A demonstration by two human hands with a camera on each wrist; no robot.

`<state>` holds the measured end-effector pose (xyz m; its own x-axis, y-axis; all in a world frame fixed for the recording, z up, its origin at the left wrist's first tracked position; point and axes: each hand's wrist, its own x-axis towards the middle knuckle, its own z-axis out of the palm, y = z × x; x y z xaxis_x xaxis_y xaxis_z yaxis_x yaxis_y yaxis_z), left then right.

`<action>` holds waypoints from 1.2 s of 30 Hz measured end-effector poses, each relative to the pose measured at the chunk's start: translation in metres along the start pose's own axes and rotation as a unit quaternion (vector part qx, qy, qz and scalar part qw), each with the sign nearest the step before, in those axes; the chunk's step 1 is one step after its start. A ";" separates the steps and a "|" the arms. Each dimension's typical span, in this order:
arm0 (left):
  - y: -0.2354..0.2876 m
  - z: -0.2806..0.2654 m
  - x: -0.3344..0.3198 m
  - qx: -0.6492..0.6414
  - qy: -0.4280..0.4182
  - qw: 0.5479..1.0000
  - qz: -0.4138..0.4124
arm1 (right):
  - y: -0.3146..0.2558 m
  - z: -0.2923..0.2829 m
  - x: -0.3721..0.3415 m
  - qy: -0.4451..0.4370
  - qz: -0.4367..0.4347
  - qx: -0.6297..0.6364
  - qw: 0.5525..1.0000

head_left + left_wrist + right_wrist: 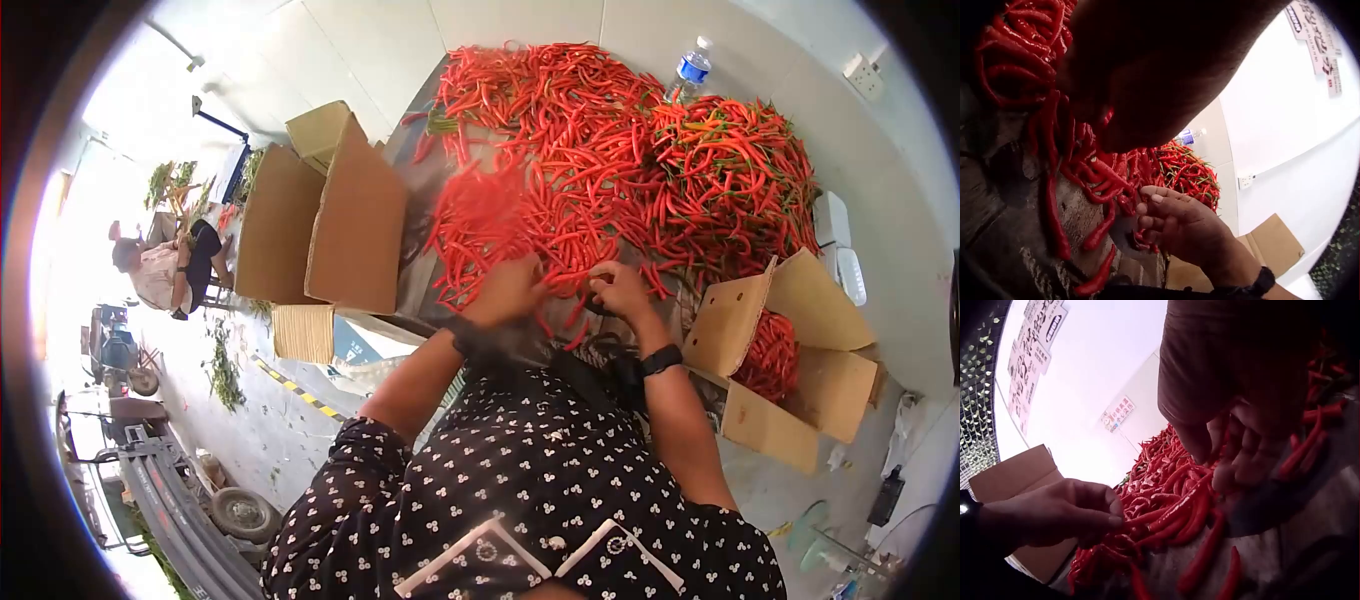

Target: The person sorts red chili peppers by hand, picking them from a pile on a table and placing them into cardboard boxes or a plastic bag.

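A broad heap of red chili peppers (590, 150) spreads over the worktop, and both hands work at its near edge. My left hand (508, 290) pinches a red chili pepper (1154, 517) between thumb and fingertips, seen best in the right wrist view. To its right, my right hand (622, 290) has its fingers curled close over several loose peppers; I cannot tell whether it holds one. In the left wrist view, the right hand (1185, 225) has its thumb near the index finger, with red pepper pieces below the fingers. Loose peppers (1055, 219) lie on the worktop nearby.
A large cardboard box (355, 220) stands at the left. Another open box (780, 415) at the right contains red peppers. A pile with green stems (735, 175) sits at the back right near a water bottle (690, 70). A seated person (165, 270) is farther left.
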<state>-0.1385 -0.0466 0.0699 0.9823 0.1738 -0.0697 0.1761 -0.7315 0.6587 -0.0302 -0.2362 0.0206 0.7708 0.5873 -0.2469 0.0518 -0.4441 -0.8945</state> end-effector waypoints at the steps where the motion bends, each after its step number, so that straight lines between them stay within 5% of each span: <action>1: -0.004 0.008 0.004 0.002 -0.003 1.000 -0.001 | 0.008 0.003 0.004 0.000 0.002 0.004 1.000; 3: -0.018 0.023 0.013 0.059 0.011 0.997 0.049 | 0.018 0.010 0.011 0.003 -0.077 -0.022 0.997; 7: -0.016 0.023 0.021 0.101 -0.016 0.993 0.057 | 0.012 0.014 0.020 -0.002 -0.049 -0.043 0.998; 8: -0.009 0.013 0.020 -0.149 -0.086 0.981 -0.085 | 0.007 0.014 0.021 0.019 -0.047 -0.061 0.997; 9: -0.006 0.007 0.019 -0.387 -0.145 0.884 -0.220 | 0.003 0.014 0.021 0.040 -0.045 -0.079 0.995; 13: -0.022 0.003 0.012 -0.535 -0.141 0.801 -0.230 | -0.015 0.011 0.021 0.026 -0.013 -0.061 0.998; 15: -0.027 0.002 0.007 -0.690 -0.171 0.674 -0.200 | -0.015 0.016 0.021 0.037 -0.048 -0.106 0.993; 25: -0.042 -0.002 0.009 -0.661 -0.213 0.695 -0.185 | -0.041 0.033 0.031 0.080 0.046 -0.280 0.956; 28: -0.048 0.004 0.013 -0.646 -0.269 0.694 -0.171 | -0.018 0.025 0.044 0.094 0.010 -0.105 0.990; 30: -0.042 0.006 0.009 -0.617 -0.272 0.718 -0.174 | -0.015 0.020 0.042 0.102 0.055 0.218 0.969; 36: -0.024 -0.004 0.008 -0.552 -0.166 0.789 -0.213 | -0.026 -0.015 0.022 0.135 0.079 0.324 0.933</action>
<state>-0.1347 -0.0248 0.0565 0.8437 -0.0680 -0.5325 0.5122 0.3992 0.7605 -0.0048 -0.2221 0.0439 0.8732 0.3176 -0.3696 -0.4026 0.0429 -0.9144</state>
